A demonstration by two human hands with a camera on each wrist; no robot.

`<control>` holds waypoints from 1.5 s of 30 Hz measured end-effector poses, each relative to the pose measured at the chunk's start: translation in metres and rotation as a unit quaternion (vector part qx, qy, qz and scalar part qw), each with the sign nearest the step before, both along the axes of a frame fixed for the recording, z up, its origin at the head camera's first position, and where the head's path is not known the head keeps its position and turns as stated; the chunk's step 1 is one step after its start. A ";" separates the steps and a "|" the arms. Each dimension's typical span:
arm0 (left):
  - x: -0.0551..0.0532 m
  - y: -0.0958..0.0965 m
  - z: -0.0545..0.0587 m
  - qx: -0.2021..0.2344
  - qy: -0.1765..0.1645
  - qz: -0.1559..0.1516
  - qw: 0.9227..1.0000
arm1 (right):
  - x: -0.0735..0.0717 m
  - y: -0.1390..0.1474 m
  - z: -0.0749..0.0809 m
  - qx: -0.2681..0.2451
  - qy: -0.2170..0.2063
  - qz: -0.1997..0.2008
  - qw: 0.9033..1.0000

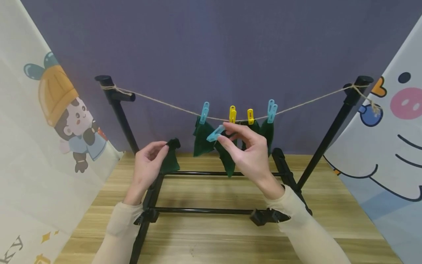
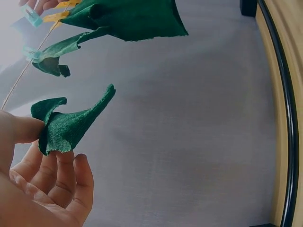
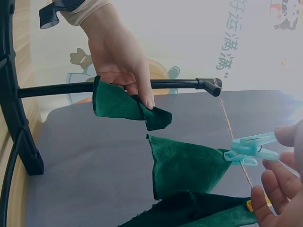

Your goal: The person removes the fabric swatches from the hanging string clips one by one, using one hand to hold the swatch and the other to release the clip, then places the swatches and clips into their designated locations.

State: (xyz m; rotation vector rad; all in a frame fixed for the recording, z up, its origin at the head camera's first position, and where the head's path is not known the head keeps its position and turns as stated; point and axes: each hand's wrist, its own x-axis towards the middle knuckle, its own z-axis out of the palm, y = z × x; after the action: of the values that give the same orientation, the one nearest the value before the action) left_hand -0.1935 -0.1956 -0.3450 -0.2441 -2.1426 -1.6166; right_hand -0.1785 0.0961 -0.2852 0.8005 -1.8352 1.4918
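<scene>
My left hand (image 1: 149, 163) pinches a small dark green cloth (image 1: 170, 161) by its upper edge, left of the hanging cloths. In the left wrist view this cloth (image 2: 71, 125) folds over between thumb and fingers. My right hand (image 1: 252, 152) holds a light blue clothespin (image 1: 215, 133) between thumb and fingers, in front of the line. Several green cloths (image 1: 203, 141) hang from the twine (image 1: 165, 104), held by blue clothespins (image 1: 204, 113) and yellow clothespins (image 1: 232, 114). The right hand hides part of the middle cloths in the head view.
A black pipe frame (image 1: 217, 211) stands on the wooden table (image 1: 197, 238), its left post (image 1: 120, 113) and right post (image 1: 329, 139) carrying the twine. Behind is a grey-blue backdrop (image 1: 165, 44). Cartoon-printed panels (image 1: 69, 146) flank both sides.
</scene>
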 end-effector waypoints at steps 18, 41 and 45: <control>0.001 0.002 -0.012 -0.007 -0.009 -0.004 1.000 | 0.006 0.008 -0.016 -0.010 -0.044 -0.012 0.999; 0.004 -0.001 -0.020 -0.009 -0.025 -0.006 1.000 | 0.009 0.017 -0.032 -0.019 -0.040 -0.002 0.999; 0.004 -0.001 -0.024 -0.009 -0.034 -0.003 0.999 | 0.010 0.019 -0.035 -0.017 -0.040 -0.003 0.999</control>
State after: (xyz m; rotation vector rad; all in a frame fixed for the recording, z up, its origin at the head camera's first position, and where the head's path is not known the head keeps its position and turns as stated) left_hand -0.1890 -0.1968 -0.3686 -0.2042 -2.2098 -1.6296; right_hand -0.1687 0.1152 -0.3206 0.7291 -1.8634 1.5669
